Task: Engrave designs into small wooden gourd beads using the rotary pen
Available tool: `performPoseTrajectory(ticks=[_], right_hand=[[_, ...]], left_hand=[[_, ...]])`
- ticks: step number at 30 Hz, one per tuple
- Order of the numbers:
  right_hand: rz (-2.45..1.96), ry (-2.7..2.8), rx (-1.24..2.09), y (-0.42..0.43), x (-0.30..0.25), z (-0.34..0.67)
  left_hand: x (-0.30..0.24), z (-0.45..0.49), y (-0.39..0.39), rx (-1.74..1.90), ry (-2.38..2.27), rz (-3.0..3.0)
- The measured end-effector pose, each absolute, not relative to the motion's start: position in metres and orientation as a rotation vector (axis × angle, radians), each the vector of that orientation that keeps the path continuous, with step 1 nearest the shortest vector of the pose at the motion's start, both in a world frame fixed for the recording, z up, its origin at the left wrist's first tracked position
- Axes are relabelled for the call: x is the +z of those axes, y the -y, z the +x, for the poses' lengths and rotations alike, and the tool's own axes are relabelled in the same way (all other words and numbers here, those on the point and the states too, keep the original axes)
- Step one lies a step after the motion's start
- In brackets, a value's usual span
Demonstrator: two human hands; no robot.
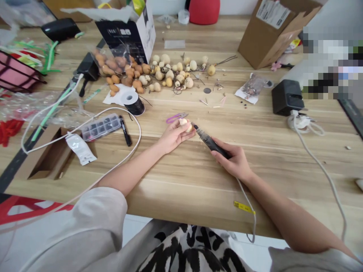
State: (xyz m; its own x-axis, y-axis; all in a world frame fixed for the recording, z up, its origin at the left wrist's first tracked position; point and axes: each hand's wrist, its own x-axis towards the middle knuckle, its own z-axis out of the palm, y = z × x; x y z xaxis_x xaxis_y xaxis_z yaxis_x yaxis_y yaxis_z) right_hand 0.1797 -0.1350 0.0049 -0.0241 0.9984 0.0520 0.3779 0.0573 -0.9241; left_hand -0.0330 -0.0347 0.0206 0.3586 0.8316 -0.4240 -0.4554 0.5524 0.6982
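Our left hand (173, 137) pinches a small dried gourd (185, 124) at ten o'clock from our right hand (231, 159), clamped on a corded engraving pen (210, 142) whose tip (194, 127), slipping, could nick our fingers (185, 133).

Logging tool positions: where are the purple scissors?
In the head view, the purple scissors lie on the table just beyond the left hand, by the small gourd it holds.

A: Layout from the left hand (172, 136)?
B: Gourds (170, 71) on the surface (181, 181) at 12 o'clock, spool (134, 104) at 10, compartment box (101, 127) at 9.
A: Right side?
B: Right hand (231, 159) at 4, power unit (287, 97) at 3, cardboard box (272, 34) behind it at 2.
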Motion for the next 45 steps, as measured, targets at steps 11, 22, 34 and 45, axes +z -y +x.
performPoseTrajectory(ticks=[11,22,34,45], right_hand=[[-1.436,1.535,1.000,0.1356,0.0049,0.1815],[-1.441,1.573,0.954,0.1356,0.0064,0.1804],[-1.430,1.561,0.985,0.1362,0.0052,0.1810],[-1.476,1.555,0.969,0.1367,0.0043,0.1818]], left_hand=[[0.0194,-0.0335,0.0354,0.877,-0.844,0.530],[0.0143,-0.0357,0.0340,0.863,-0.803,0.562],[0.0147,-0.0361,0.0348,0.862,-0.785,0.572],[0.0142,-0.0359,0.0347,0.859,-0.792,0.583]])
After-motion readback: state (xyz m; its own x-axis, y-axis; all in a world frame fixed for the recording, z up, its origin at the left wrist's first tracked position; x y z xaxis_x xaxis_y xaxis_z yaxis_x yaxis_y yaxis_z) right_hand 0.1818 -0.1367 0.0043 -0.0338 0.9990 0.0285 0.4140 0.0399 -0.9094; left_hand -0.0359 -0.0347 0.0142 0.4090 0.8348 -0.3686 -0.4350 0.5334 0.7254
